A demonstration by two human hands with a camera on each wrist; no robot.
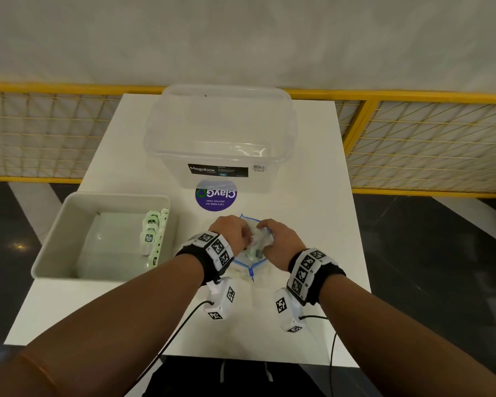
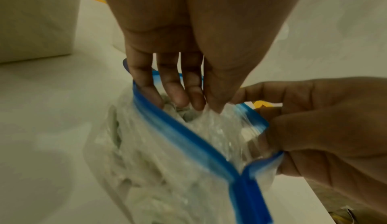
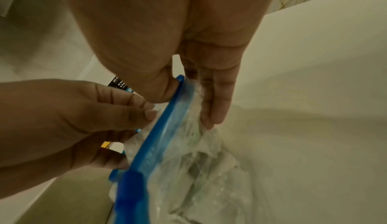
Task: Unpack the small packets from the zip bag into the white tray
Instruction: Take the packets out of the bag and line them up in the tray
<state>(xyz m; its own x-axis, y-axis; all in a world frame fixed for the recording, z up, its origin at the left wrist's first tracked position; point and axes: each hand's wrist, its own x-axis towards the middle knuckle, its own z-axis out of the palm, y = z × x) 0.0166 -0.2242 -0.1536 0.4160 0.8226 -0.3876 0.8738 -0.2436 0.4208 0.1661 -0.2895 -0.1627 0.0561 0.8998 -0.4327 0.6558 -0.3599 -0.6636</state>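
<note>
A clear zip bag (image 1: pixel 255 247) with a blue zip rim (image 2: pixel 184 136) stands on the white table (image 1: pixel 312 196) between my hands. My right hand (image 1: pixel 274 234) pinches the rim, thumb inside and fingers (image 3: pixel 213 111) outside. The left hand (image 2: pixel 196 105) reaches into the open mouth with fingertips gathered among pale green packets (image 3: pixel 201 164); whether they pinch one is hidden by the plastic. On the left sits the white tray (image 1: pixel 55 245), with several green packets (image 1: pixel 152 236) stacked against its right wall.
A clear Megabox bin (image 1: pixel 221 138) stands behind the bag, with a round purple sticker (image 1: pixel 216 197) on the table in front of it. A yellow mesh fence (image 1: pixel 427 138) runs past the far edge. Black cables (image 1: pixel 181 328) trail from my wrists over the near edge.
</note>
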